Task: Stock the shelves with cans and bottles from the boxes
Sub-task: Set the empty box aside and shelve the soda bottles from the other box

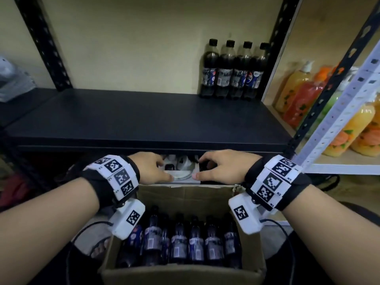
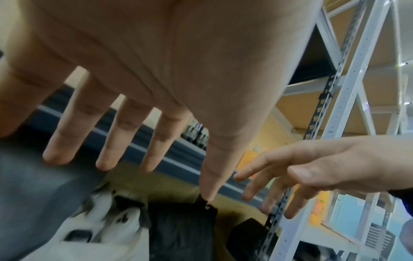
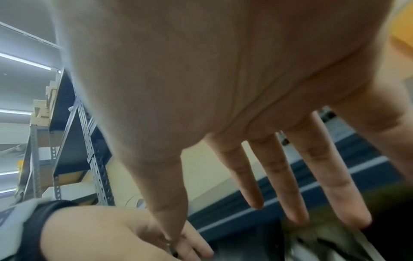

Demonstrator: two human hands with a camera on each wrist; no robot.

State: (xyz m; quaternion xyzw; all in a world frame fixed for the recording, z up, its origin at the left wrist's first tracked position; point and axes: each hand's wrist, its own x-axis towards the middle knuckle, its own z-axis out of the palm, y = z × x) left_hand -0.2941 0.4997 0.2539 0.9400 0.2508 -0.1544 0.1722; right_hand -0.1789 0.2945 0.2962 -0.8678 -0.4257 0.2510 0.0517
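The black shelf (image 1: 144,118) stands across the far half of the scene. Its board is bare except at the far right corner, where four dark cola bottles (image 1: 234,70) stand upright in a row, touching one another, against the wall. That is the whole of the stocking done on this board, as far as the head view shows.

The cardboard box (image 1: 183,270) sits on the floor at the near centre, open at the top, below the shelf's front edge. A row of upright bottles in the box (image 1: 185,243) fills its near side, with more caps behind; the full count cannot be told. No cans are visible in any view.

At the far edge of the box, under the shelf lip, lie white and black objects (image 1: 181,167); what they are cannot be told.

The left hand (image 1: 152,167) and right hand (image 1: 218,167) are both over these objects, thumbs near each other. Both wrist views show the fingers straight and spread, holding nothing. Whether the fingertips touch the objects is unclear.

Judgement: the task is at an early stage. Most of the board is unfilled, the box is still well loaded, and neither hand carries a bottle. The adjoining white rack (image 1: 337,128) on the right holds orange and yellow bottles (image 1: 357,132), apparently separate stock.
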